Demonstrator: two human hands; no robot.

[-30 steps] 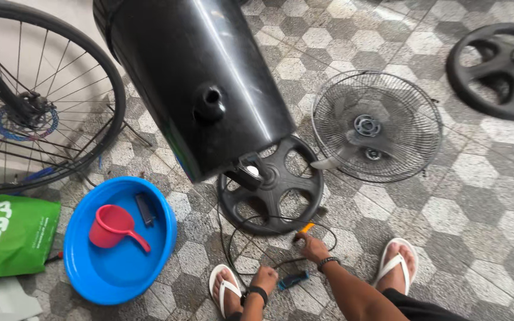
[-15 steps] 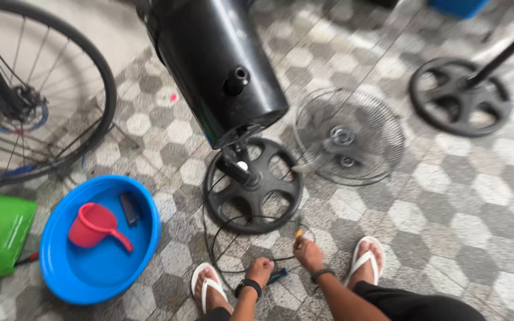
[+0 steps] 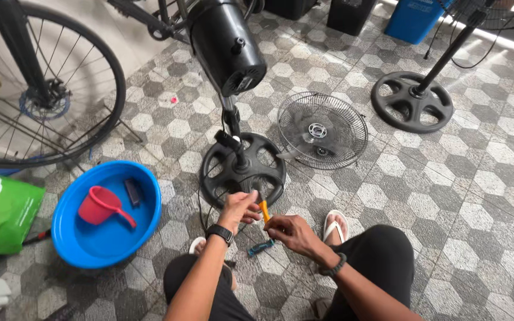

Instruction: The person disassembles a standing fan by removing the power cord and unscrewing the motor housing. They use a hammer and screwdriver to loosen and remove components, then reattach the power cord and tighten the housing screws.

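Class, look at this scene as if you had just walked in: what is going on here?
A person sits on a tiled floor with both hands together on a small orange-handled tool, the left hand above it and the right hand beside it. Just ahead stands a black pedestal fan on its round base, with the front grille lying off beside it. A blue basin holding a red scoop sits to the left.

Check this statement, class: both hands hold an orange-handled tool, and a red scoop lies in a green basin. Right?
Not quite. The head view shows the basin is blue, not green. The red scoop does lie in it, and the left hand and right hand hold the orange-handled tool.
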